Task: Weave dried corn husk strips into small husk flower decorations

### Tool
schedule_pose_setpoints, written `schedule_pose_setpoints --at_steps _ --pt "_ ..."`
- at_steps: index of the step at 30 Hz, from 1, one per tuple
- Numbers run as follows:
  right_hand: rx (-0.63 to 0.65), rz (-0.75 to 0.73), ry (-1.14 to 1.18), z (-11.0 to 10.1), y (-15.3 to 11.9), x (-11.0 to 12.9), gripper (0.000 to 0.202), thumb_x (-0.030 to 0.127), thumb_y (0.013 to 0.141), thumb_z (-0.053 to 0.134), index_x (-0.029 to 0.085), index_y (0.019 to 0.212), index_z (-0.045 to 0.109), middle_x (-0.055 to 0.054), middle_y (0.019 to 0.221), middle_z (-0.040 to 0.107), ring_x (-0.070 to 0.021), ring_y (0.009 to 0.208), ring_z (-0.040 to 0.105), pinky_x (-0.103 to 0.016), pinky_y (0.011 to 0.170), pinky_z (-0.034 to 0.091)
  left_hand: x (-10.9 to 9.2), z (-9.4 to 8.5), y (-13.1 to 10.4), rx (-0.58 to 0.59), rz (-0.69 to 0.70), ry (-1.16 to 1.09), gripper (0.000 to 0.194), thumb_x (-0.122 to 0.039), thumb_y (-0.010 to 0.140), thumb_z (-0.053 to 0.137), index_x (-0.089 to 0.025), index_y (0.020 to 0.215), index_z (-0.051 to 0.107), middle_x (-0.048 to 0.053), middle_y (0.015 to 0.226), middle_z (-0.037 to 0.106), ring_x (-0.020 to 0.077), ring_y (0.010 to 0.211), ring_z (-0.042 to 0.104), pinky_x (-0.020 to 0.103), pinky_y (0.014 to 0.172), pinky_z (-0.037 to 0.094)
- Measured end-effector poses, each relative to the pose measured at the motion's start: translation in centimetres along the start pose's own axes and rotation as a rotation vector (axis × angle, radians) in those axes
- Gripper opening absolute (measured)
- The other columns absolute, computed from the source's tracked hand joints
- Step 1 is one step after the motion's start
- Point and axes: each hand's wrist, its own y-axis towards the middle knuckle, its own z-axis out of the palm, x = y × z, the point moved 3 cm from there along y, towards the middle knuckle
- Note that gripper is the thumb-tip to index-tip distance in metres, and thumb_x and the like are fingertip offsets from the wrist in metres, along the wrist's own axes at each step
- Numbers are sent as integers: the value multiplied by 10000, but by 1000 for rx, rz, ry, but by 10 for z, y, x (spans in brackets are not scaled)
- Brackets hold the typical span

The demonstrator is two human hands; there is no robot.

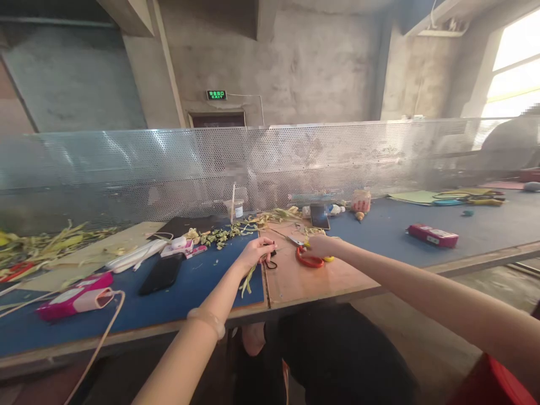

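My left hand [256, 251] is closed over the near middle of the table, with its fingertips pinched together. Pale green leaf strips [248, 281] hang down from under it, and a thin black cord loop [272, 265] shows at its fingers. To the right, my right hand [321, 246] reaches down with its fingers curled around the middle of a pair of scissors. These scissors [310, 260] have red handles with some yellow, and their blades point left toward my left hand. Part of the scissors is hidden under the hand.
Leaf scraps [223, 236] lie along the back, before a perforated metal screen [270, 163]. A black phone [162, 274] and pink boxes [76, 296] with a cable are at left. Another phone [319, 217] rests behind my right hand; a magenta box [432, 235] lies right.
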Motion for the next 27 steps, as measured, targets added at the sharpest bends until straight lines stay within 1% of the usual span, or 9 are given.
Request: schedule_pose_setpoints --at_steps 2,5,10,13,17,20,22,24,27 --pt "62 39 -87 8 -6 -2 336 420 770 571 88 763 622 -81 751 621 -200 728 600 -340 648 468 -1 1 0 -4 12 9 291 -395 670 627 -153 784 515 -42 408 535 49 326 358 163 362 219" --pt "86 66 -170 8 -7 -5 271 347 856 484 128 999 554 -44 956 590 -145 805 582 -337 715 486 -2 2 0 -10 30 31 285 -396 685 615 -150 778 504 -32 415 553 44 313 343 162 356 228" --pt "-38 79 -207 -13 -11 -18 324 389 806 508 87 885 592 -122 886 607 -221 822 573 -302 656 437 -2 4 -1 -3 39 60 282 -401 721 580 -143 793 494 -14 423 573 49 297 348 163 347 235" --pt "-129 91 -191 -26 -28 -29 429 461 739 533 89 952 553 -167 956 591 -270 844 558 -290 600 395 -4 9 -4 8 48 71 268 -398 738 565 -148 799 491 -13 424 580 49 278 345 161 338 234" --pt "-121 44 -129 -45 -58 -36 577 627 614 568 133 907 519 -107 867 599 -214 709 545 -272 553 371 -15 19 -12 46 84 106 261 -416 767 527 -162 818 492 -16 423 585 61 270 367 160 333 263" --pt "95 -158 174 -54 -82 -34 445 599 693 520 168 802 493 -18 717 528 -124 579 475 -238 508 342 -28 29 -23 63 135 129 288 -457 801 461 -173 843 481 -16 436 596 56 259 335 155 318 251" --pt "328 -145 364 -55 -98 -36 399 577 751 465 183 813 449 44 610 413 -55 421 342 -202 393 260 -35 37 -34 110 140 126 303 -474 814 431 -176 854 469 -21 428 592 57 257 325 153 317 260" --pt "507 -127 461 -52 -111 -40 375 548 753 492 182 819 440 58 609 377 -29 381 297 -182 343 218 -40 44 -48 138 134 125 307 -479 819 424 -176 861 457 -27 409 580 68 268 356 151 320 270" --pt "625 -153 608 -47 -123 -43 342 467 716 586 173 836 457 48 680 401 -13 415 300 -158 336 220 -47 56 -67 199 85 78 302 -474 828 413 -175 864 430 -26 425 596 52 247 318 141 304 233"
